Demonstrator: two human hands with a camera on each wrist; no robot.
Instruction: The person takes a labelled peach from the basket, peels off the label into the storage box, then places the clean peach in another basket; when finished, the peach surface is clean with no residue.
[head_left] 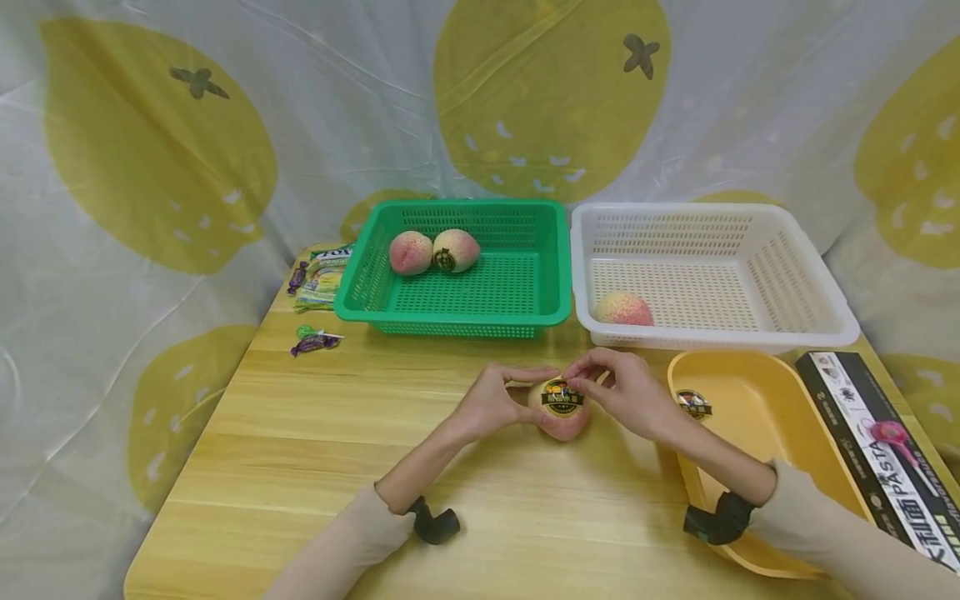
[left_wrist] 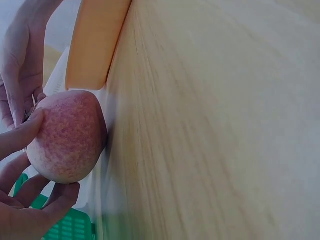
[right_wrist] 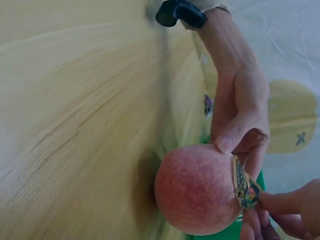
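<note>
A pink and cream peach (head_left: 564,427) stands on the wooden table, in front of the two baskets. My left hand (head_left: 491,404) grips it from the left, thumb on the near side and fingers round the far side. On the peach's upper face lies a black and gold sticker (head_left: 561,398). My right hand (head_left: 626,392) pinches the sticker's edge between thumb and finger; in the right wrist view that edge of the sticker (right_wrist: 246,187) stands off the peach's skin (right_wrist: 197,190). The left wrist view shows the peach (left_wrist: 70,137) held, with the sticker mostly hidden.
A green basket (head_left: 453,325) holds two peaches, one bearing a sticker. One peach (head_left: 624,308) lies in a white basket (head_left: 720,340). Under my right forearm is an orange tray (head_left: 787,442) with a loose sticker (head_left: 693,404). A pasta box (head_left: 885,450) lies at right, candies (head_left: 315,342) at left.
</note>
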